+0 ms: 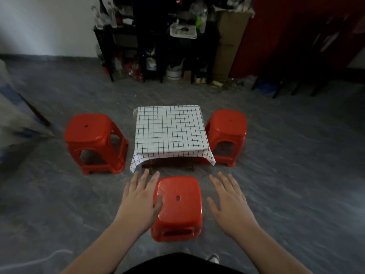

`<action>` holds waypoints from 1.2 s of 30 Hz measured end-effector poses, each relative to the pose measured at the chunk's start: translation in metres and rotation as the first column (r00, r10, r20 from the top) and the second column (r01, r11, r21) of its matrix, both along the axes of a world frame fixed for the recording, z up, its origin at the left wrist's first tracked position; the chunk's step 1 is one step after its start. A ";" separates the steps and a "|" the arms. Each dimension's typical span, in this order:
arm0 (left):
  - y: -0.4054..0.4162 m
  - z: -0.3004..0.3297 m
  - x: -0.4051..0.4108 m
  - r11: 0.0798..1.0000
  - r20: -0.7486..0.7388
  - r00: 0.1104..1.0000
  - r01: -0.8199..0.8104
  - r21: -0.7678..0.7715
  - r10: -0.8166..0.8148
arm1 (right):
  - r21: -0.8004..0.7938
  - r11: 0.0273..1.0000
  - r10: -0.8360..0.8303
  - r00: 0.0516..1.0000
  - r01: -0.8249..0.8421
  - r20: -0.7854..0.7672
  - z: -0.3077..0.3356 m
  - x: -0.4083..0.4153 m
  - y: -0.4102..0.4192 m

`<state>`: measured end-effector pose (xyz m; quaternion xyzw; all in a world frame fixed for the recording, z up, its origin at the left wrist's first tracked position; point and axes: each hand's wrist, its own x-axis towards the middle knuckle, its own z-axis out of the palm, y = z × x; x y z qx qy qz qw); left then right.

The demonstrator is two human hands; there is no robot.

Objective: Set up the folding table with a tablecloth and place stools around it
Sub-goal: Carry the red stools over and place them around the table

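Near stool (178,206): on the floor between both hands, just short of the tabletop's near edge.
Left hand (140,202): fingers spread flat, thumb seeming to touch the seat's left edge.
Right hand (230,202): spread, apart from the seat, holding nothing.
Nearer grip: the left.
Tablecloth (170,129): draped over the tabletop.
Side stools: left stool (92,141), right stool (227,133) flank it.
Likely step: nearly finished.
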<state>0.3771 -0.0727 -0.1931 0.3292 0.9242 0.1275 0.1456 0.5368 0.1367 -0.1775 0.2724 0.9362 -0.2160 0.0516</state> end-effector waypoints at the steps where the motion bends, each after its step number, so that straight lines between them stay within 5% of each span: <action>1: 0.007 0.001 0.000 1.000 -0.005 1.000 0.015 -0.004 -0.015 | 0.001 1.000 -0.015 1.000 0.015 -0.005 0.001 0.002 0.008; 9: 0.114 0.014 0.022 0.990 -0.082 0.987 0.133 -0.049 -0.137 | 0.000 0.996 -0.091 0.993 0.091 -0.072 0.001 0.036 0.088; 23: 0.411 0.029 0.115 0.983 -0.117 0.977 0.182 0.035 -0.177 | 0.004 0.997 -0.073 0.995 0.074 -0.069 0.012 0.128 0.359; 36: 0.536 0.011 0.049 1.000 -0.140 0.990 -0.012 0.024 0.015 | 0.029 0.995 0.096 0.990 -0.093 -0.102 0.016 0.036 0.509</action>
